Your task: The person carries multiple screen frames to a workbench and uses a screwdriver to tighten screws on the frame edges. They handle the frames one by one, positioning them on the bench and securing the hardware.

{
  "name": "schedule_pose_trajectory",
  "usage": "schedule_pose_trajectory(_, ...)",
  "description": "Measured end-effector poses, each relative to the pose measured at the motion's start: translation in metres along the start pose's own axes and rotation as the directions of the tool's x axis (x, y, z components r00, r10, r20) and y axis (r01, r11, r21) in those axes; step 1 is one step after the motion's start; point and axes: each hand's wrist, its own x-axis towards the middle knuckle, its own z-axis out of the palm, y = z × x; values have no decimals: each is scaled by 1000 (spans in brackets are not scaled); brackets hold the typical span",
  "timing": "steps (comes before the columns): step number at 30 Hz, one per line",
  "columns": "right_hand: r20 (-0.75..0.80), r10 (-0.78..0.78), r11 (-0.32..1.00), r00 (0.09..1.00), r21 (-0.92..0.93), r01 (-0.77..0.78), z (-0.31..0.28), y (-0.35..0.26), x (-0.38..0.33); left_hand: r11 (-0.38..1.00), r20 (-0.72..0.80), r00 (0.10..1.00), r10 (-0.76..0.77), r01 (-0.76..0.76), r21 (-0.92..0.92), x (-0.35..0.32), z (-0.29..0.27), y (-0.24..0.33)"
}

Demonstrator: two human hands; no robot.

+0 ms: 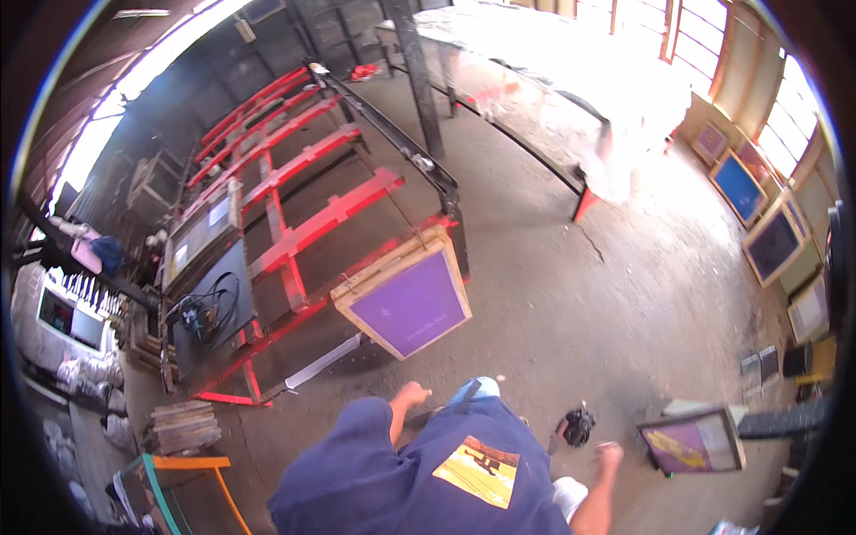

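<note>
I look down on my own blue T-shirt with a yellow print. My left hand (412,393) swings out in front of me with its fingers curled and nothing in it. It is nearest the wooden-framed purple printing screen (406,299) that leans against the end of the red metal rack (294,192). My right hand (609,456) hangs at my right side as a loose fist, also holding nothing. It is above the concrete floor between a small black object (578,426) and a second framed screen (692,442) with purple and yellow mesh.
A long white-topped table (571,80) on red and black legs runs along the back. Several framed screens (738,185) lean on the right wall. A black board with cables (209,308) lies on the rack's left end. Stacked boards (183,426) and an orange frame (192,464) sit lower left.
</note>
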Motion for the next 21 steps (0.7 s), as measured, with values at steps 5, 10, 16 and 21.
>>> schedule_pose_trajectory(5,-104,-90,904,990,410,125,-34,-258,147,931,-32,974,-225,205,-301,-28,3,24)
schedule_pose_trajectory(10,-87,-115,945,990,297,136,14,-309,245,935,-145,987,-65,10,-354,22,-33,96)
schedule_pose_trajectory(16,261,-70,989,963,145,32,139,-301,250,937,-72,996,-46,18,-349,136,-100,168)
schedule_pose_trajectory(21,209,495,867,844,-191,-461,182,-286,238,743,-275,961,14,-194,-640,240,-204,256)
